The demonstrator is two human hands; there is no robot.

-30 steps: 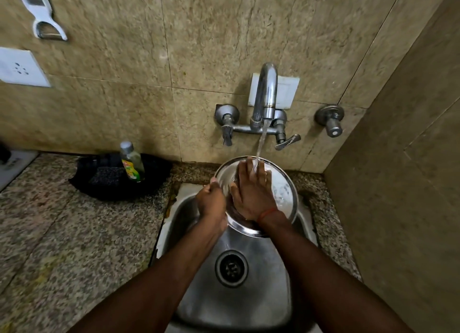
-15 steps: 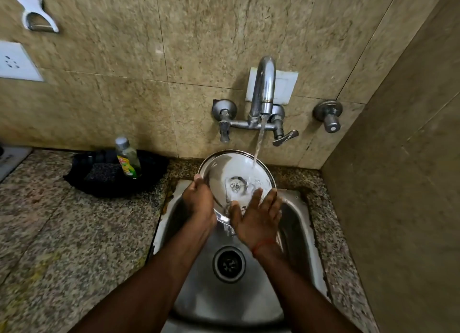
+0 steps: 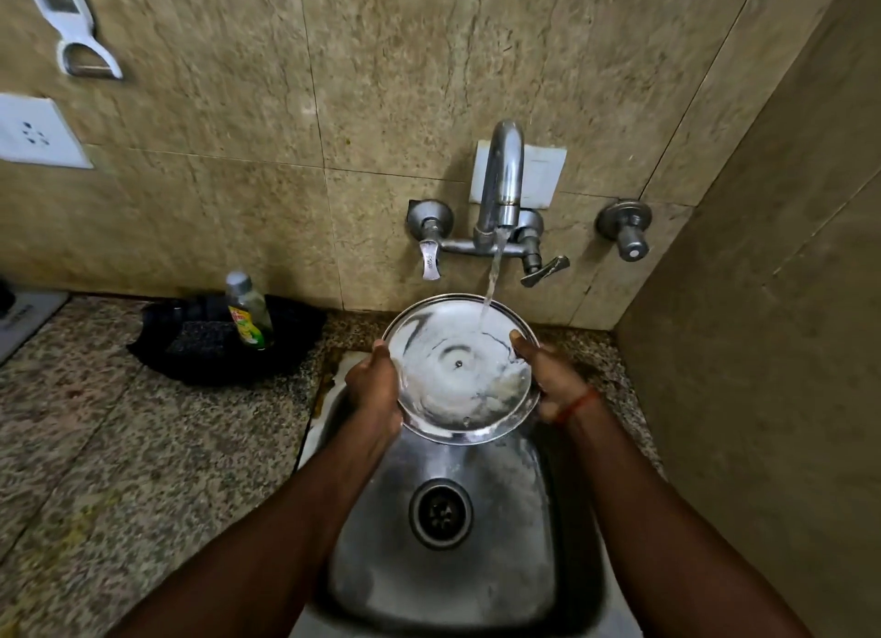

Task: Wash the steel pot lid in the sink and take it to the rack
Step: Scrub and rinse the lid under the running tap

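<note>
Steel lid (image 3: 457,370) held over the sink (image 3: 534,566) under the running tap (image 3: 500,184), left hand (image 3: 376,389) gripping its left rim, right hand (image 3: 548,380) gripping its right rim, water hitting the upper right face.

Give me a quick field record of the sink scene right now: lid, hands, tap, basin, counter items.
lid: steel pot lid, held tilted over the sink, soapy film on its face
left hand: left hand grips the lid's left rim
right hand: right hand grips the lid's right rim
tap: faucet running, water stream lands on the lid's upper right
basin: steel sink, drain uncovered
counter: soap bottle stands on a black cloth, left of the sink
rack: not in view
</note>
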